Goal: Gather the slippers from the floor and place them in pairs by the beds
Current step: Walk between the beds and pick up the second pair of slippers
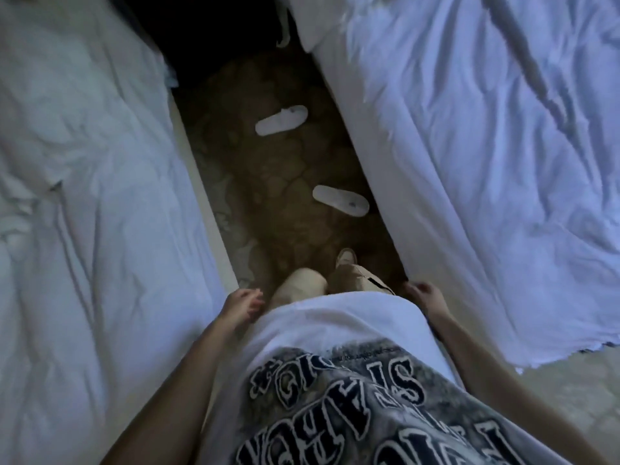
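Between the 2 beds, in the head view, a narrow strip of dark patterned floor [278, 182] runs away from the person, and 2 white slippers lie on it well apart — the far slipper [281, 120] near the middle of the aisle, angled across it, and the near slipper [340, 200] just beside the base of the right bed [469, 146]. They point different ways, so they read as scattered rather than paired. The left bed [84, 162] is covered in rumpled white bedding that hangs over its edge. The person stands at the mouth of the aisle, one shoe [345, 257] stepped forward toward the near slipper. The left hand [241, 305] hangs at the hip with fingers loosely curled and nothing in it; the right hand [423, 293] hangs by the right bed's corner, also loosely curled and empty — both arms are down, probably because the slippers are too far ahead to reach from here. Neither slipper is gathered yet; the near one looks the likely first pick, needing a step and a bend.
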`<action>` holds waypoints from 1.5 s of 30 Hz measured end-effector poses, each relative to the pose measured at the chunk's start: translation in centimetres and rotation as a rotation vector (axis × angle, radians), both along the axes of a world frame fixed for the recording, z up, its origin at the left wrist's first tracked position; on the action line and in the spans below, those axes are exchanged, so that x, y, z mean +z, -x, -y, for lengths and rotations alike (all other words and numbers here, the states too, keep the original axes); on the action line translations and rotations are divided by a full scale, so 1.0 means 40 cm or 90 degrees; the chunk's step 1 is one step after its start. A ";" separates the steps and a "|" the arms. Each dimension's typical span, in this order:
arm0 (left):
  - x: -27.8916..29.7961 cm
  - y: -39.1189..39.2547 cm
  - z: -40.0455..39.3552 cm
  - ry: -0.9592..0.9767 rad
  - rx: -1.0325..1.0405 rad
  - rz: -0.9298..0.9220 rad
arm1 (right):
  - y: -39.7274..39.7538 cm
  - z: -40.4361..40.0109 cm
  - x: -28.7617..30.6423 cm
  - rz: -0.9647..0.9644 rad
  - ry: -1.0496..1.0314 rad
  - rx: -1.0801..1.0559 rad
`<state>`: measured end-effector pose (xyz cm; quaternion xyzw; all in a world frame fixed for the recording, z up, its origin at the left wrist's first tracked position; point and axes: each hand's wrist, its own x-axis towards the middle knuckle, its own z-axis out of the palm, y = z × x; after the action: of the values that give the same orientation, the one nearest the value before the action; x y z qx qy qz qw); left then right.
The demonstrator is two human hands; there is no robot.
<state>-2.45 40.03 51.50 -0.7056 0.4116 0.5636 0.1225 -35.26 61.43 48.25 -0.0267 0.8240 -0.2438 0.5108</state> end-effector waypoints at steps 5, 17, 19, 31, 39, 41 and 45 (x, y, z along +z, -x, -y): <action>0.037 0.120 0.270 0.055 -0.170 0.047 | 0.124 0.323 0.018 -0.004 0.056 -0.065; -0.058 0.485 1.163 0.049 -0.455 0.053 | -0.062 0.725 -0.003 0.058 -0.060 -0.467; -0.058 0.563 1.300 0.033 -0.545 0.048 | -0.146 0.802 -0.002 0.073 -0.068 -0.551; -0.156 0.863 1.400 0.039 -0.900 0.022 | -0.603 1.189 -0.044 0.161 -0.021 -0.914; -0.631 0.858 1.087 -0.011 -1.011 -0.004 | -0.748 1.290 -0.409 0.204 0.010 -1.104; -0.787 0.870 1.005 -0.024 -1.018 -0.005 | -0.760 1.297 -0.547 0.199 0.016 -1.169; -1.074 0.878 0.865 0.013 -1.102 -0.001 | -0.755 1.270 -0.855 0.198 0.085 -1.260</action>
<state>-37.58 5.41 8.55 -0.1449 0.8091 0.2687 0.5021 -5.04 10.64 14.06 0.6739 0.3842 -0.6055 0.1778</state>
